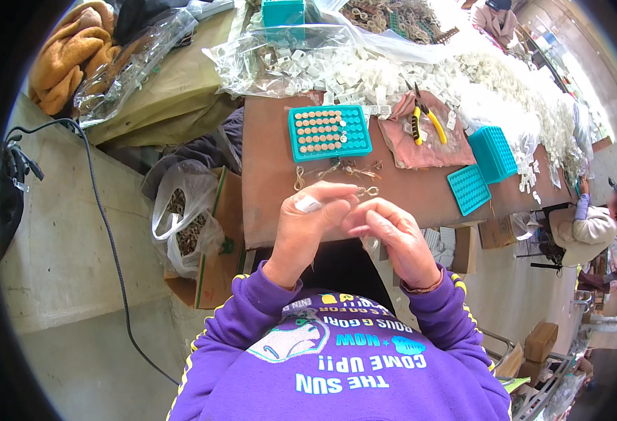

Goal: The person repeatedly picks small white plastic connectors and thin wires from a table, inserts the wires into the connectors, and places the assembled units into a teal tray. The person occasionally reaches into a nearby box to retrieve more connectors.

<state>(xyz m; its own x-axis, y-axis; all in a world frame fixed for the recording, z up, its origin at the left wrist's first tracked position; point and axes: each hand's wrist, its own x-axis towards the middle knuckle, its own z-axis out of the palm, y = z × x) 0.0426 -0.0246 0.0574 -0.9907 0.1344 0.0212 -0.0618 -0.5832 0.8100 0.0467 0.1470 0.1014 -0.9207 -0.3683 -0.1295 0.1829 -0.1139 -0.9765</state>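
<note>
Above the table's near edge, my left hand (315, 214) is closed in a pinch, with a white wrap on one finger. A thin looped wire (369, 191) sticks out at its fingertips. Close on its right, my right hand (396, 235) has its thumb and fingers drawn together. What it grips is too small to make out. Below its fingers hangs a pale loop (370, 243). Just beyond my hands, several twisted wire pieces (354, 170) lie on the brown tabletop. Behind them sits a teal tray (354, 152), its left part filled with rows of round tan pieces.
Yellow-and-black pliers (428, 125) rest on a pink cloth (399, 144). To the right are an empty teal tray (468, 189) and stacked teal trays (492, 154). White plastic parts (420, 74) heap along the back. A bag-lined box (213, 270) stands left; a co-worker (596, 228) sits right.
</note>
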